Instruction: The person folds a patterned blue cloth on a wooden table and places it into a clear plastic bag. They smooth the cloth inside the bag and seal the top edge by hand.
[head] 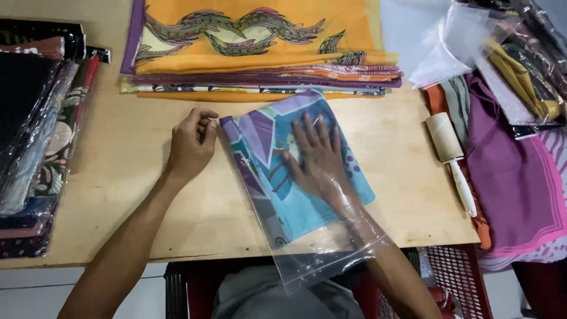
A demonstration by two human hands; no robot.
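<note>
My right hand (319, 156) lies flat inside the clear plastic bag (307, 236) on the folded blue patterned cloth (283, 147), left hand (190, 145) pinching the bag's closed end on the wooden desk (118, 195); cloth fully in, mouth unsealed.

**Two bare arms, one hand flat, one curled**

Both forearms reach in from the near edge and angle toward the centre. The left hand (191, 143) sits knuckles up, fingers curled under into a loose fist, thumb tucked against the index finger, wrist straight. The right hand (317, 155) lies palm down to its right, fingers spread and pointing to the far side, with the right forearm running back toward the near right
</note>
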